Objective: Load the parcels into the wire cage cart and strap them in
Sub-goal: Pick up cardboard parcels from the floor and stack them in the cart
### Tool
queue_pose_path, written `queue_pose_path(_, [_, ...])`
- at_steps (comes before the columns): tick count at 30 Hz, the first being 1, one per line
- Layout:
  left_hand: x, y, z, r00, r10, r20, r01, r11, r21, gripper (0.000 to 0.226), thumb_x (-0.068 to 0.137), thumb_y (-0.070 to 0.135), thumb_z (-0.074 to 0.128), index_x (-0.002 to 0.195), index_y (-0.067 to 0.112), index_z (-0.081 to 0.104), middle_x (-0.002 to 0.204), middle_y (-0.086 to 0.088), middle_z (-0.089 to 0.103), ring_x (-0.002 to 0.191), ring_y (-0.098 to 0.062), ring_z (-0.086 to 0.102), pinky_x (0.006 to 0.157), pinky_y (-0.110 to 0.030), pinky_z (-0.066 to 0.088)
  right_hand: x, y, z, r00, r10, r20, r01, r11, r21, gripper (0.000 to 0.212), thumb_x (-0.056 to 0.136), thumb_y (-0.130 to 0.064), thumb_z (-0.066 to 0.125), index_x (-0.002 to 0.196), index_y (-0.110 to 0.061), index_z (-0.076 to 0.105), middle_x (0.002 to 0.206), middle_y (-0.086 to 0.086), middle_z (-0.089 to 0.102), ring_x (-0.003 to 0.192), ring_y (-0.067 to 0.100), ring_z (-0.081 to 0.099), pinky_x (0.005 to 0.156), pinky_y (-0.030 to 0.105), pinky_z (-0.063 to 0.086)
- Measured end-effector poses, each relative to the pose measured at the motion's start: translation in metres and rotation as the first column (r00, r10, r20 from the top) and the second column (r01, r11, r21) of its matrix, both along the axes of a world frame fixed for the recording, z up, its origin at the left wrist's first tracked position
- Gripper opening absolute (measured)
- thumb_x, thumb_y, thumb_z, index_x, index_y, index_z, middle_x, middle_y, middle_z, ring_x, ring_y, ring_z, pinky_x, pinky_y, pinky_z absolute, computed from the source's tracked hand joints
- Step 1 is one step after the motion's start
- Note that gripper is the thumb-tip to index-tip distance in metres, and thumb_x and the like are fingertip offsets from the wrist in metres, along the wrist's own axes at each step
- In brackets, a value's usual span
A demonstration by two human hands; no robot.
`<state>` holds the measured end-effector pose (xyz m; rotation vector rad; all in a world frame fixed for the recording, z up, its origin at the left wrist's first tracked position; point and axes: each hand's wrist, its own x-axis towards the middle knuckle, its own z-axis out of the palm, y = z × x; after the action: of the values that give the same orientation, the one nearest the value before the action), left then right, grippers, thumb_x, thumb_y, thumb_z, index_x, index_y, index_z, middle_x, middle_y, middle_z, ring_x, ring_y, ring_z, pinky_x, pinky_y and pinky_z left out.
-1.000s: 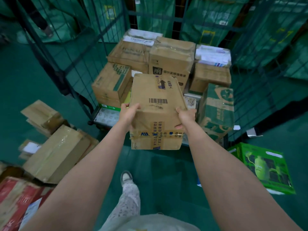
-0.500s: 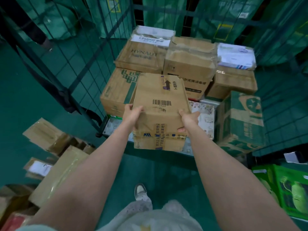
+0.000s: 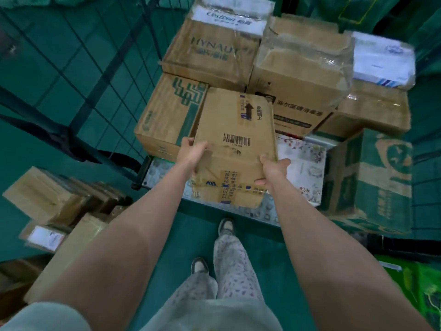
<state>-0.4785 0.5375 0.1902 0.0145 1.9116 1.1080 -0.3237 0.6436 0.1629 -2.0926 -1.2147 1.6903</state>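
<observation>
I hold a brown cardboard parcel (image 3: pixel 235 144) with a barcode and an arrow label, tilted, over the open front of the wire cage cart (image 3: pixel 78 96). My left hand (image 3: pixel 191 152) grips its left edge and my right hand (image 3: pixel 272 170) grips its right edge, fingers curled under. Behind it several cardboard boxes are stacked in the cart, among them a HYNAUT box (image 3: pixel 212 51) and a taped box (image 3: pixel 300 68). A flat floral parcel (image 3: pixel 303 168) lies on the cart floor under the held parcel.
A green printed carton (image 3: pixel 372 182) stands at the cart's right front. Loose cardboard parcels (image 3: pixel 52 201) lie on the green floor to the left. A bright green bag (image 3: pixel 422 290) sits at the lower right. My legs and shoes (image 3: pixel 226 226) are below.
I have stepped closer to the cart, so the stacked boxes look larger. The held parcel has moved forward over the cart's front edge. Both hands keep the same grip.
</observation>
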Motion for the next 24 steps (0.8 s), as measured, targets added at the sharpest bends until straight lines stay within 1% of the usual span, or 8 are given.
queue_pose_path(2, [-0.010, 0.018, -0.015, 1.000, 0.002, -0.014, -0.003, 1.000, -0.024, 0.043, 0.084, 0.024, 0.059, 0.123, 0.017, 0.043, 0.096, 0.003, 0.053, 0.079, -0.014, 0.051, 0.071, -0.036, 0.047, -0.011, 0.016, -0.017, 1.000, -0.012, -0.002, 0.012, 1.000, -0.003, 0.056, 0.094, -0.028, 0.056, 0.135, -0.010, 0.022, 0.139, 0.013, 0.042, 0.099, 0.029, 0.059, 0.077, 0.041, 0.058])
queue_pose_path(5, [-0.022, 0.037, -0.043, 0.999, -0.015, -0.043, 0.011, 0.996, -0.084, 0.043, 0.085, 0.025, 0.060, 0.123, 0.016, 0.041, 0.104, -0.001, 0.053, 0.086, -0.019, 0.055, 0.069, -0.033, 0.047, -0.025, 0.025, -0.043, 0.999, -0.033, -0.010, 0.033, 0.999, -0.019, 0.058, 0.093, -0.025, 0.057, 0.136, -0.010, 0.020, 0.133, 0.008, 0.042, 0.088, 0.025, 0.058, 0.083, 0.044, 0.056])
queue_pose_path(8, [-0.032, 0.046, -0.079, 0.993, -0.064, -0.094, 0.050, 0.988, -0.144, 0.052, 0.087, 0.026, 0.060, 0.130, 0.012, 0.036, 0.120, -0.008, 0.053, 0.108, -0.029, 0.055, 0.092, -0.042, 0.048, -0.037, 0.025, -0.082, 0.992, -0.119, -0.050, 0.113, 0.987, -0.110, 0.078, 0.091, -0.015, 0.058, 0.147, -0.014, 0.004, 0.146, 0.009, 0.032, 0.119, 0.033, 0.050, 0.092, 0.051, 0.051])
queue_pose_path(11, [-0.042, 0.048, -0.108, 0.993, -0.021, -0.115, 0.005, 0.990, -0.138, 0.062, 0.086, 0.025, 0.062, 0.138, 0.011, 0.031, 0.130, -0.010, 0.049, 0.114, -0.029, 0.052, 0.101, -0.044, 0.043, -0.053, 0.014, -0.115, 0.975, -0.213, -0.070, 0.202, 0.969, -0.141, 0.070, 0.091, -0.004, 0.055, 0.145, -0.007, 0.010, 0.145, 0.011, 0.032, 0.126, 0.031, 0.045, 0.095, 0.050, 0.049])
queue_pose_path(13, [-0.052, 0.049, -0.122, 0.990, 0.004, -0.139, -0.022, 0.991, -0.130, 0.062, 0.086, 0.023, 0.063, 0.139, 0.012, 0.032, 0.132, -0.009, 0.050, 0.111, -0.024, 0.052, 0.099, -0.036, 0.043, -0.065, 0.006, -0.134, 0.967, -0.243, -0.081, 0.229, 0.962, -0.150, 0.072, 0.090, -0.003, 0.056, 0.145, -0.008, 0.010, 0.146, 0.010, 0.032, 0.125, 0.030, 0.046, 0.099, 0.048, 0.047])
queue_pose_path(15, [-0.063, 0.049, -0.141, 0.988, -0.023, -0.153, 0.001, 0.990, -0.144, 0.064, 0.087, 0.021, 0.062, 0.141, 0.011, 0.030, 0.133, -0.006, 0.049, 0.110, -0.021, 0.051, 0.092, -0.025, 0.040, -0.078, -0.004, -0.155, 0.957, -0.274, -0.098, 0.256, 0.953, -0.164, 0.069, 0.092, -0.002, 0.054, 0.145, -0.011, 0.011, 0.142, 0.009, 0.033, 0.116, 0.029, 0.049, 0.095, 0.044, 0.050])
queue_pose_path(20, [-0.067, 0.057, -0.160, 0.953, -0.230, -0.199, 0.147, 0.922, -0.358, 0.082, 0.085, 0.035, 0.061, 0.150, 0.014, 0.015, 0.147, -0.008, 0.016, 0.130, -0.028, 0.034, 0.102, -0.032, 0.034, -0.090, -0.005, -0.176, 0.958, -0.281, -0.062, 0.272, 0.955, -0.122, 0.068, 0.091, 0.000, 0.054, 0.144, -0.015, 0.014, 0.142, 0.015, 0.035, 0.114, 0.028, 0.049, 0.100, 0.044, 0.047])
queue_pose_path(24, [-0.058, 0.061, -0.168, 0.927, -0.278, -0.250, 0.148, 0.887, -0.438, 0.091, 0.087, 0.045, 0.056, 0.152, 0.013, 0.001, 0.147, -0.009, 0.010, 0.135, -0.029, 0.023, 0.106, -0.034, 0.032, -0.092, -0.006, -0.178, 0.977, -0.212, -0.025, 0.209, 0.973, -0.096, 0.078, 0.093, -0.005, 0.052, 0.150, -0.018, 0.000, 0.150, 0.013, 0.026, 0.122, 0.028, 0.046, 0.105, 0.035, 0.041])
